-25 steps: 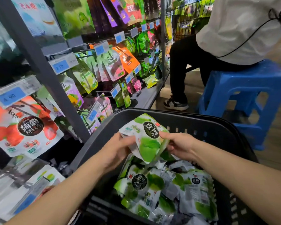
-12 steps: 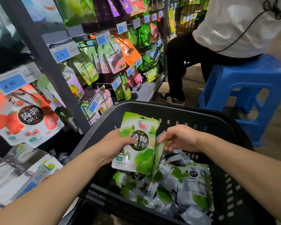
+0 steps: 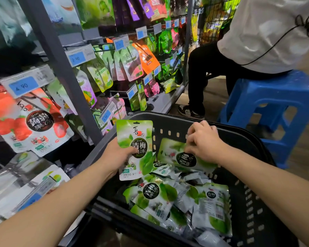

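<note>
One display rack [image 3: 61, 68], grey post, left side: rows of snack packets hang on hooks, with blue price tags [image 3: 23, 85] clipped in front and a red strawberry packet [image 3: 34, 122] nearest the camera.
One seated person [image 3: 266, 32], white top and dark trousers, upper right, on one blue plastic stool [image 3: 268, 97].
One black basket [image 3: 253, 193], slotted walls, low centre, just beside the rack.
One heap of packets [image 3: 159, 195], green and white, lying loose across the basket floor, several overlapping.
One green packet [image 3: 135, 132], upright, printed face toward the camera, above the basket's left rim. The left hand [image 3: 117, 155] grips its lower left part, thumb across the front, fingers behind.
One second packet [image 3: 173, 150], same print, tilted sideways on the heap near the far wall. The right hand [image 3: 203, 141] pinches its upper edge with curled fingertips.
The two held packets are close together. Whether their corners touch is unclear.
</note>
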